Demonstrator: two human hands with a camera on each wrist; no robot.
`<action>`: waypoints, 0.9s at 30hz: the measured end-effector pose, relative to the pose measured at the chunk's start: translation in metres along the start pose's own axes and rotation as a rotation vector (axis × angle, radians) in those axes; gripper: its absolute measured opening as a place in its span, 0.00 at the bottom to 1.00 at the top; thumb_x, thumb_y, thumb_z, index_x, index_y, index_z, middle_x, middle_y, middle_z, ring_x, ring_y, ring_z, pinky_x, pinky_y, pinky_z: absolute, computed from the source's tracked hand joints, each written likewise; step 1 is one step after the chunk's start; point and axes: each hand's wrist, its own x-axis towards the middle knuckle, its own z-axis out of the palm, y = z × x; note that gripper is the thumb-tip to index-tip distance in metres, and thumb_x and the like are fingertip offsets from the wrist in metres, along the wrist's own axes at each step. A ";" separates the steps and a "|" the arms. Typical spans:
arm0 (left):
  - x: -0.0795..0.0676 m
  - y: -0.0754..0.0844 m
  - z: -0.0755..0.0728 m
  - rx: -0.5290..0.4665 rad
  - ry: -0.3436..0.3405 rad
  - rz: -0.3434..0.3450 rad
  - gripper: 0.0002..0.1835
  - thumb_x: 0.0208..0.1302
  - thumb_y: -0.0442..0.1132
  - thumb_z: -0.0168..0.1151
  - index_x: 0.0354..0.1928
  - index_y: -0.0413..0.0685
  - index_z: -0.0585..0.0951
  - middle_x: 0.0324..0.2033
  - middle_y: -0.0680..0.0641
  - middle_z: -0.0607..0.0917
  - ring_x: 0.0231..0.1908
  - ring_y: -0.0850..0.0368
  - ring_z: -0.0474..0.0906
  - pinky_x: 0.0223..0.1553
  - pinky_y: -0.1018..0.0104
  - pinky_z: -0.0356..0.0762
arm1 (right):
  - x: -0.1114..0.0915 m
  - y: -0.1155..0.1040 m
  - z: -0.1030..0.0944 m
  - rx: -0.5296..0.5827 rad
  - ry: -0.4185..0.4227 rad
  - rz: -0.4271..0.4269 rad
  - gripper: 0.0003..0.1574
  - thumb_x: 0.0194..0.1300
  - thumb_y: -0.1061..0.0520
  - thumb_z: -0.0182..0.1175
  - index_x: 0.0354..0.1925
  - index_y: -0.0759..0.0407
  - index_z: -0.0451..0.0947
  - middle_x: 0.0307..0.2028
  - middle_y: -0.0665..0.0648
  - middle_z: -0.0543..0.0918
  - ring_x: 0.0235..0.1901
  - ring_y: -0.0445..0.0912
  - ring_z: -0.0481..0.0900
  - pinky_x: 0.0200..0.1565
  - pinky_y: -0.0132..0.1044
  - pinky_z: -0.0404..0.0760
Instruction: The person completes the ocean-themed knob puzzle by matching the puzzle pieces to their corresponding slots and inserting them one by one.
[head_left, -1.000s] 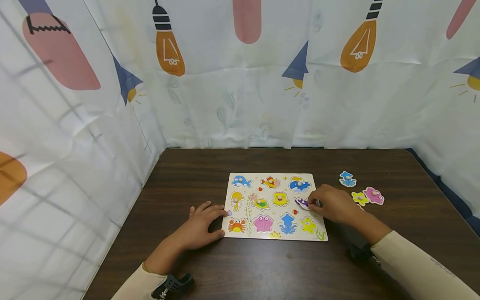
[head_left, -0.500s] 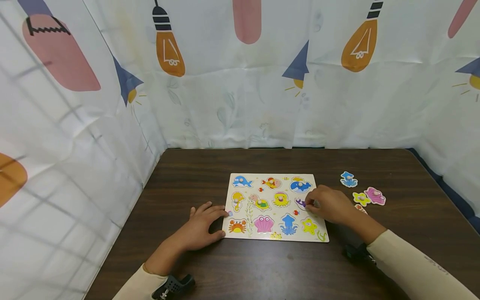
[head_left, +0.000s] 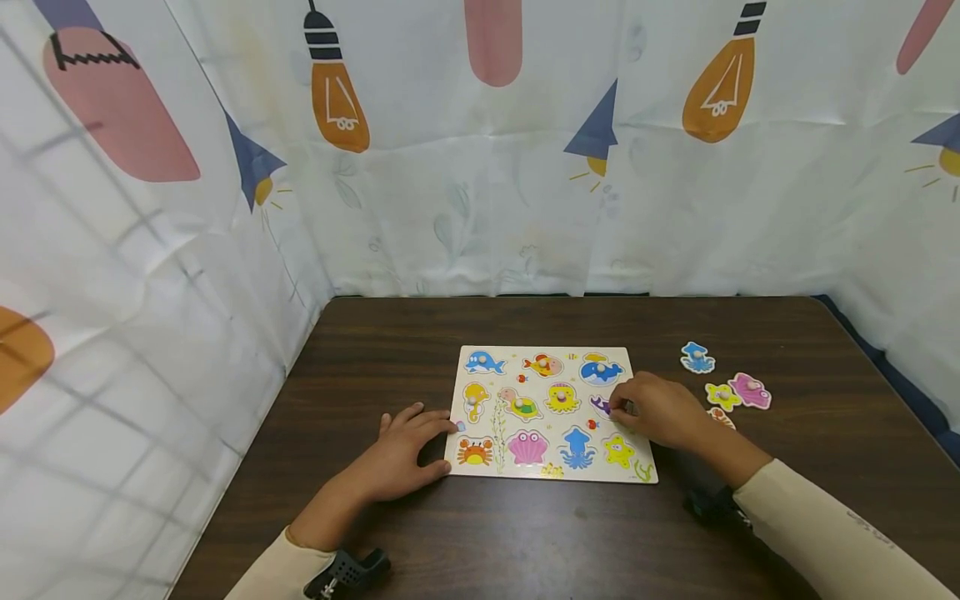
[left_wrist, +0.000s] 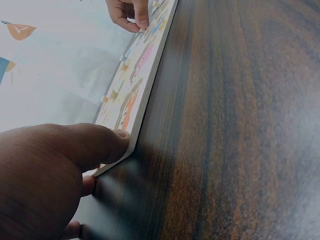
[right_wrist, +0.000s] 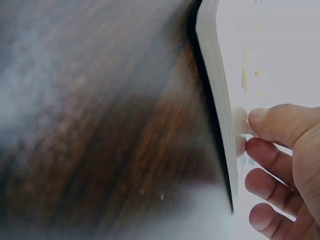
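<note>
A cream puzzle board point(head_left: 555, 426) with sea-animal pictures lies flat on the table. My left hand point(head_left: 408, 454) rests at its left edge, thumb near the lower corner and a fingertip at the side; in the left wrist view the thumb point(left_wrist: 107, 142) touches the board's rim. My right hand point(head_left: 663, 410) is over the board's right side, thumb and index finger pinching the knob of a purple puzzle piece point(head_left: 600, 406). That piece is partly covered by the fingers. Knobbed pieces, such as the octopus point(head_left: 562, 399) and turtle point(head_left: 522, 407), sit in the upper rows.
Right of the board lie loose pieces: a blue squid point(head_left: 697, 358), a yellow starfish point(head_left: 722, 397), a pink shell point(head_left: 750, 391) and a partly hidden orange one point(head_left: 722, 417). Behind the dark wooden table point(head_left: 420, 325) hangs a printed white curtain point(head_left: 450, 200).
My right hand has shifted slightly at the purple piece, which tilted a second ago and now looks flatter. More of the orange piece shows beside the wrist. My left hand stays put.
</note>
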 end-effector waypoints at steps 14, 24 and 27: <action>0.001 -0.002 0.000 0.005 -0.003 0.002 0.25 0.66 0.50 0.70 0.64 0.59 0.79 0.70 0.51 0.72 0.74 0.33 0.56 0.62 0.17 0.43 | -0.013 0.010 -0.008 0.003 0.005 0.023 0.08 0.62 0.52 0.74 0.41 0.46 0.89 0.38 0.46 0.83 0.39 0.44 0.77 0.35 0.42 0.79; 0.002 -0.002 0.000 0.017 0.002 0.010 0.25 0.66 0.50 0.71 0.64 0.58 0.79 0.70 0.50 0.73 0.73 0.33 0.57 0.62 0.16 0.44 | -0.033 0.041 -0.016 -0.033 0.068 0.013 0.08 0.61 0.55 0.75 0.39 0.51 0.88 0.39 0.48 0.86 0.42 0.50 0.82 0.44 0.52 0.83; 0.002 -0.003 0.001 0.021 -0.001 0.008 0.25 0.66 0.50 0.71 0.64 0.59 0.79 0.70 0.50 0.73 0.74 0.33 0.57 0.62 0.17 0.44 | -0.041 0.051 -0.019 -0.026 0.076 0.035 0.07 0.61 0.55 0.74 0.39 0.52 0.87 0.38 0.49 0.86 0.42 0.51 0.82 0.44 0.53 0.83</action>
